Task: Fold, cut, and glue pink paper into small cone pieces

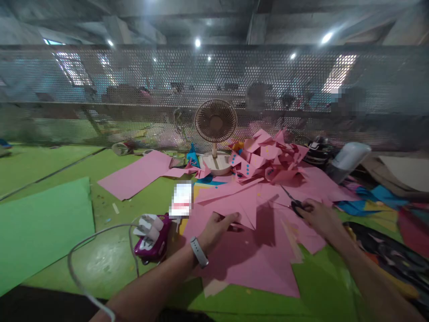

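My left hand (218, 229), with a grey watch on its wrist, pinches the edge of a pink paper sheet (254, 259) lying on the green table (100, 259). My right hand (318, 219) is closed round the dark handles of a pair of scissors (292, 200), whose blades point away over the pink sheets. A heap of folded pink paper shapes (268, 158) with blue dots lies just beyond both hands.
A small desk fan (215, 134) stands at the back by a perforated metal screen. A magenta device (152, 241) with a white plug and cable sits left of my hand. Green paper (40, 228) lies far left; coloured sheets (385, 210) and a white bottle (348, 158) at right.
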The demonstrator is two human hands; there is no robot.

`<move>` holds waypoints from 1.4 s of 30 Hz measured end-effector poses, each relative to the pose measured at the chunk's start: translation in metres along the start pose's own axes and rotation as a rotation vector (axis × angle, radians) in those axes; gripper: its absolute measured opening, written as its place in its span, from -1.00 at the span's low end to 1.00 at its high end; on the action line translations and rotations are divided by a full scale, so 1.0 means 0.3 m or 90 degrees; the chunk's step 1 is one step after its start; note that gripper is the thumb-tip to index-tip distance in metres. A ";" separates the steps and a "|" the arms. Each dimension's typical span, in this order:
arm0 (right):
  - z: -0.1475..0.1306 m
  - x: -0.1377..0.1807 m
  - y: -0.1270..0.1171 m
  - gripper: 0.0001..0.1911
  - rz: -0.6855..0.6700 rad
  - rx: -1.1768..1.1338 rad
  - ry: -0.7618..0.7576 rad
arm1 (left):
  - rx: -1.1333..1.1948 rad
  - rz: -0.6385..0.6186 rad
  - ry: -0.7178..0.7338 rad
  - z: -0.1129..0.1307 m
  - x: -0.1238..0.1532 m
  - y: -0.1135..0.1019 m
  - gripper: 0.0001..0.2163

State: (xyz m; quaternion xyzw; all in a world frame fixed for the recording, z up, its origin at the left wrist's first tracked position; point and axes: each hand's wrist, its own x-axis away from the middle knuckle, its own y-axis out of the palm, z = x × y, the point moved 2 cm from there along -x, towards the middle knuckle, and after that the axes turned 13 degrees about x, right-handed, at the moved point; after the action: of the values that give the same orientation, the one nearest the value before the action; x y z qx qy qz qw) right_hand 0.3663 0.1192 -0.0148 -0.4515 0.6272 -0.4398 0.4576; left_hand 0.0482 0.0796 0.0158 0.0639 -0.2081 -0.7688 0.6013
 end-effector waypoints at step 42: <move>-0.161 0.113 -0.070 -0.56 0.227 -0.053 -0.292 | 0.080 -0.012 -0.006 0.001 0.008 0.013 -0.74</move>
State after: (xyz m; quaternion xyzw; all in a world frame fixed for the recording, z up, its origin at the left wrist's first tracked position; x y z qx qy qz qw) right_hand 0.3171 0.0888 0.0088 -0.4404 0.5943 -0.2125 0.6385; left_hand 0.0510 0.0766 0.0180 0.0995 -0.2580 -0.7602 0.5879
